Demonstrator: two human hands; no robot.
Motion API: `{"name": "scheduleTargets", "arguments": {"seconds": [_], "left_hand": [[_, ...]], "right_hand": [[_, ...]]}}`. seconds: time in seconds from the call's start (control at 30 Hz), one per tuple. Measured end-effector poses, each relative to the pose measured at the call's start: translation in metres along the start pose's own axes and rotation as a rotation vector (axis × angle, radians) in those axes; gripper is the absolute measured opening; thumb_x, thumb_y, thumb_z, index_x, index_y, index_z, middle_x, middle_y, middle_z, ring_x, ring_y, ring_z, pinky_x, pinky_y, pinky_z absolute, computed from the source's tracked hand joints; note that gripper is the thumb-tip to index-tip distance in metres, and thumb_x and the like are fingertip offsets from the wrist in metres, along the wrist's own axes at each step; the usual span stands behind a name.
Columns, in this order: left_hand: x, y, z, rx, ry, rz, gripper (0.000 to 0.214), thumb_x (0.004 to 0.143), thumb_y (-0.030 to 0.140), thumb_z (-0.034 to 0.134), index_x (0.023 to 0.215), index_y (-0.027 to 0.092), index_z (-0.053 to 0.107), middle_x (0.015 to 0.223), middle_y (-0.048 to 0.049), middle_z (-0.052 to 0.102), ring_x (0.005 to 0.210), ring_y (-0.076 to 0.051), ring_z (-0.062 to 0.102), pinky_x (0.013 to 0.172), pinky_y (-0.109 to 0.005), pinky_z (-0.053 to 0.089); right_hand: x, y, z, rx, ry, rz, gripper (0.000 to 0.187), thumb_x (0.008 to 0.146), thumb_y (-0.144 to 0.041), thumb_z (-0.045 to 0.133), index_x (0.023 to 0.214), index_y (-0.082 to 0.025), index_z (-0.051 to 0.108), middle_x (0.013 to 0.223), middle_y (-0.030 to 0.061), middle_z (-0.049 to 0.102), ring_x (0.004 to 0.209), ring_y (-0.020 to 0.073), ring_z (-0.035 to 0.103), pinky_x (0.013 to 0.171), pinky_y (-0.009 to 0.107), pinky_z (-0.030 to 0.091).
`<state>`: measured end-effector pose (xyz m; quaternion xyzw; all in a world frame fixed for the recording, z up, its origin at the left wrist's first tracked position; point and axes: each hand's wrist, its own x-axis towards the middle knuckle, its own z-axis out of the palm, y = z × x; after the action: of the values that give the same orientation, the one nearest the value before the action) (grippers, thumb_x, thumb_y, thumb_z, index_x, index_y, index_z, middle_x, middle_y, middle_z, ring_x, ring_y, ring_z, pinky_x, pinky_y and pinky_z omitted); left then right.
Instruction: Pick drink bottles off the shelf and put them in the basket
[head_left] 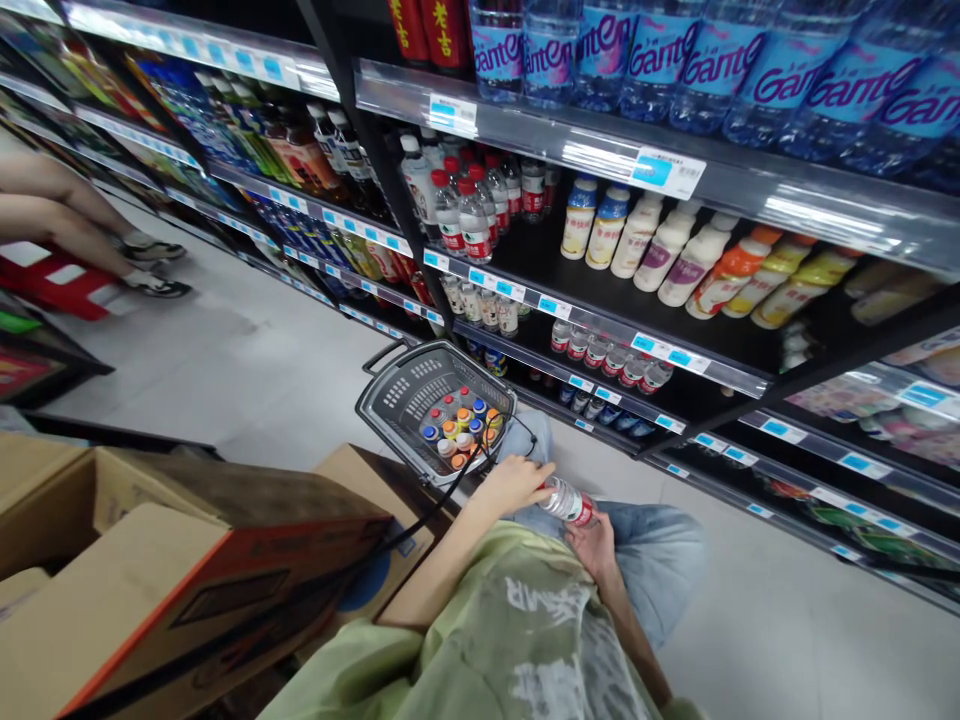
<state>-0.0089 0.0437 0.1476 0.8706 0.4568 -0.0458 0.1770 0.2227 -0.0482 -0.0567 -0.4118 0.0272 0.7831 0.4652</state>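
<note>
Bottle [566, 501], two-handed grip
Left hand [519, 486] holds the top, right hand [595, 548] the base; basket [405, 380] at ten o'clock.

Held bottle [564, 501]: glossy plastic. Basket [397, 397]: smooth plastic. Carton [142, 575]: matt cardboard.

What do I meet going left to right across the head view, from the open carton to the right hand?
Open carton → basket → left hand → bottle → right hand.
</note>
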Motion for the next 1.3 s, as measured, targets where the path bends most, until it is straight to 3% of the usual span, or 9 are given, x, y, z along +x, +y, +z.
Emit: {"name": "scheduleTargets", "arguments": {"seconds": [0.13, 0.33, 0.5, 0.63, 0.83, 1.0, 1.3], "left_hand": [[-0.002, -0.003, 0.004, 0.004, -0.025, -0.060, 0.031, 0.108, 0.046, 0.062, 0.120, 0.018, 0.068, 0.103, -0.0122, 0.078, 0.092, -0.028, 0.078, 0.081, -0.034, 0.054], [-0.006, -0.010, 0.016, -0.058, -0.018, -0.088, 0.029, 0.107, 0.044, 0.064, 0.122, 0.019, 0.066, 0.110, -0.0111, 0.075, 0.092, -0.025, 0.077, 0.081, -0.031, 0.055], [-0.007, -0.018, 0.019, -0.096, -0.009, -0.046, 0.025, 0.104, 0.038, 0.070, 0.121, 0.022, 0.065, 0.119, -0.0091, 0.072, 0.098, -0.024, 0.075, 0.082, -0.030, 0.054], [-0.010, -0.025, 0.026, -0.119, 0.015, -0.026, 0.021, 0.099, 0.022, 0.073, 0.119, 0.023, 0.067, 0.124, -0.0069, 0.069, 0.101, -0.022, 0.073, 0.083, -0.028, 0.053], [-0.017, -0.029, 0.040, -0.235, 0.068, -0.007, 0.028, 0.092, 0.003, 0.067, 0.109, 0.025, 0.069, 0.121, -0.0040, 0.067, 0.097, -0.019, 0.071, 0.086, -0.026, 0.052], [-0.019, -0.028, 0.037, -0.226, 0.071, -0.017, 0.034, 0.094, -0.001, 0.052, 0.109, 0.025, 0.070, 0.120, -0.0049, 0.067, 0.098, -0.018, 0.070, 0.088, -0.027, 0.052], [-0.009, -0.025, 0.028, -0.036, -0.055, 0.051, 0.038, 0.092, 0.000, 0.052, 0.118, 0.022, 0.067, 0.131, -0.0086, 0.066, 0.111, -0.022, 0.069, 0.095, -0.030, 0.053]], "right_hand": [[-0.001, 0.001, 0.004, 0.035, 0.040, -0.024, 0.036, 0.075, -0.033, 0.078, 0.110, -0.026, 0.075, 0.096, 0.0025, 0.080, 0.071, 0.0208, 0.072, 0.057, 0.029, 0.058], [0.001, 0.006, 0.013, -0.008, 0.032, -0.033, 0.041, 0.082, -0.053, 0.083, 0.110, -0.026, 0.071, 0.085, 0.0012, 0.077, 0.059, 0.0181, 0.065, 0.056, 0.031, 0.059], [-0.007, 0.002, 0.018, -0.064, 0.004, -0.093, 0.045, 0.081, -0.037, 0.083, 0.122, -0.028, 0.067, 0.103, 0.0021, 0.079, 0.073, 0.0215, 0.073, 0.066, 0.034, 0.061], [-0.009, 0.000, 0.018, -0.075, 0.019, -0.173, 0.047, 0.070, -0.018, 0.087, 0.111, -0.031, 0.068, 0.122, -0.0008, 0.078, 0.103, 0.0244, 0.076, 0.086, 0.037, 0.064], [-0.006, 0.001, 0.014, -0.100, -0.012, -0.170, 0.053, 0.060, -0.010, 0.091, 0.103, -0.030, 0.067, 0.133, -0.0027, 0.076, 0.103, 0.0225, 0.077, 0.093, 0.041, 0.066], [-0.004, 0.001, 0.010, -0.127, -0.030, -0.180, 0.055, 0.059, -0.013, 0.094, 0.107, -0.030, 0.070, 0.141, 0.0005, 0.072, 0.110, 0.0229, 0.075, 0.094, 0.040, 0.065], [-0.002, 0.004, 0.005, -0.149, -0.022, -0.176, 0.064, 0.064, -0.023, 0.096, 0.123, -0.035, 0.074, 0.150, 0.0005, 0.068, 0.118, 0.0241, 0.073, 0.102, 0.044, 0.062]]}}
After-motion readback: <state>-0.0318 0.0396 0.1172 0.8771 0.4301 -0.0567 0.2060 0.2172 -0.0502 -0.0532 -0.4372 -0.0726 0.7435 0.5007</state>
